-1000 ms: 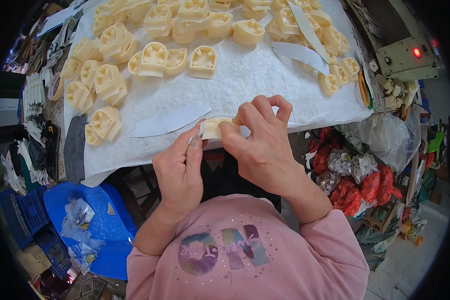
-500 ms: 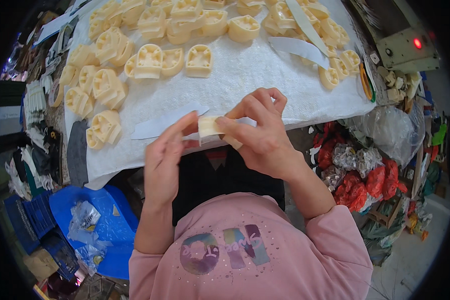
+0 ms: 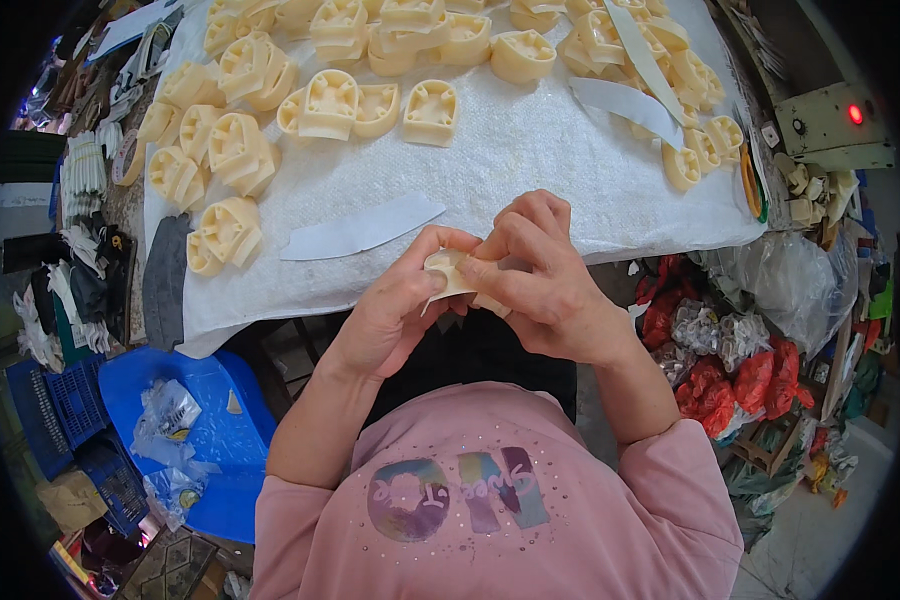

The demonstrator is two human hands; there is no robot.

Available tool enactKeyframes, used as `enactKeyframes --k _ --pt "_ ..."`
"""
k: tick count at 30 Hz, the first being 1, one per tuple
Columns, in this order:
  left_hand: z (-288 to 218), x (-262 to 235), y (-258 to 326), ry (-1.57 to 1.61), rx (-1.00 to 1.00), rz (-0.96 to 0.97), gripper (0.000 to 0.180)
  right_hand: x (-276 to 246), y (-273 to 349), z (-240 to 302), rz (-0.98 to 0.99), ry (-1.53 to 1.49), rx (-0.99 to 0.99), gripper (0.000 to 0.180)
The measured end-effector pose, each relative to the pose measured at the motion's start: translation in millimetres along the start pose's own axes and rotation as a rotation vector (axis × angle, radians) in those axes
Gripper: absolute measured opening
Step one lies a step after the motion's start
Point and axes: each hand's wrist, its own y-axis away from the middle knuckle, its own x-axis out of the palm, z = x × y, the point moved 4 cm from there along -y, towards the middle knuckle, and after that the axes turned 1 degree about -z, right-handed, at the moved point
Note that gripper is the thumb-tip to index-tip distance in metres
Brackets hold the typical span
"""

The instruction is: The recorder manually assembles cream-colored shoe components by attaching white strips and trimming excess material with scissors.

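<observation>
Both hands meet just in front of the table's near edge, over my lap. My left hand (image 3: pixel 395 310) and my right hand (image 3: pixel 540 275) together pinch one small cream plastic piece (image 3: pixel 448 272), mostly hidden by the fingers. A thin pale strip seems to hang off it by my left thumb. Several more cream plastic parts (image 3: pixel 232 150) lie across the white cloth (image 3: pixel 530 160) on the table. A long white paper strip (image 3: pixel 360 230) lies flat on the cloth just beyond my left hand.
More white strips (image 3: pixel 625 100) lie at the cloth's far right. A beige box with a red light (image 3: pixel 835 125) stands at the right. Red and clear bags (image 3: pixel 730 350) are piled lower right. A blue stool (image 3: pixel 205 440) with plastic wrappers and blue crates (image 3: pixel 55 420) sit lower left.
My hands have drawn closer together and toward my body. The left fingers, spread apart half a second ago, now close onto the cream piece beside the right hand.
</observation>
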Motion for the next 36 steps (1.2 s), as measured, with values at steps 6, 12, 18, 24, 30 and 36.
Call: enactKeyframes --k 6,12,18,24,30,36 --pt "-8 10 5 -0.046 0.094 -0.079 0.05 -3 4 -5 -0.046 -0.007 0.018 0.032" --pt "-20 4 33 -0.675 0.623 -0.467 0.05 -11 4 -6 -0.166 0.029 0.04 0.035" --pt "-21 15 36 -0.894 0.903 -0.536 0.015 -8 3 2 -0.118 0.062 0.075 0.035" --pt "-23 20 35 -1.103 0.988 -0.599 0.008 -5 2 2 -0.055 0.099 0.111 0.034" --pt "-15 10 28 -0.574 0.721 -0.591 0.005 -4 4 0 0.025 0.12 0.117 0.038" --pt "-19 12 28 -0.829 0.698 -0.639 0.003 -3 8 -6 0.002 0.086 0.122 0.038"
